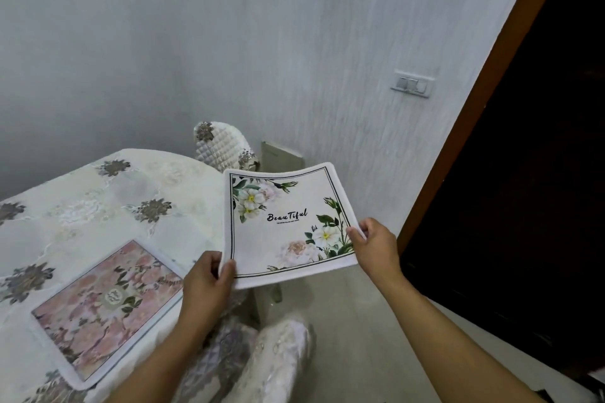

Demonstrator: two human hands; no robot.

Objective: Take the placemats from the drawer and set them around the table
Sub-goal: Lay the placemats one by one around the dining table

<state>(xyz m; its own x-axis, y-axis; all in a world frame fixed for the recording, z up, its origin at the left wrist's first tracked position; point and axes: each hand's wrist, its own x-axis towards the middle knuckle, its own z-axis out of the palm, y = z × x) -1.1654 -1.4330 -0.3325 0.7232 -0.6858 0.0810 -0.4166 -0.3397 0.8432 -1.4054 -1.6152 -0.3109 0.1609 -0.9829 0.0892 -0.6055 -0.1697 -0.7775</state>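
At the bottom edge, a padded chair back (278, 357) wrapped in clear plastic is seen just beside the right side of the table (82, 206), with pale floor (360, 321) to its right. On the near part of the table, which is covered by a cream cloth with grey-brown flower motifs, a pink placemat (104, 307) with a rose print is laid flat, angled to the table edge. Just beyond it, a white placemat (288, 222) is held in the air by both hands, off the table's right edge and above the chair and floor. Its near left corner is gripped by the left hand (206, 281), the thumb pressed on top and the fingers curled underneath. Its near right corner is pinched by the right hand (376, 249), thumb on top and fingers closed below. The mat is bowed between the two grips, its far edge lifted (white flowers, a thin dark border and the word "Beautiful" are printed on it). Behind its far edge, a second chair (222, 147) with a quilted cover is tucked against the table's far end. Farther back, a pale textured wall (229, 42) is seen, and a switch plate (413, 83) is mounted on it near a dark door (523, 206) with a brown frame.
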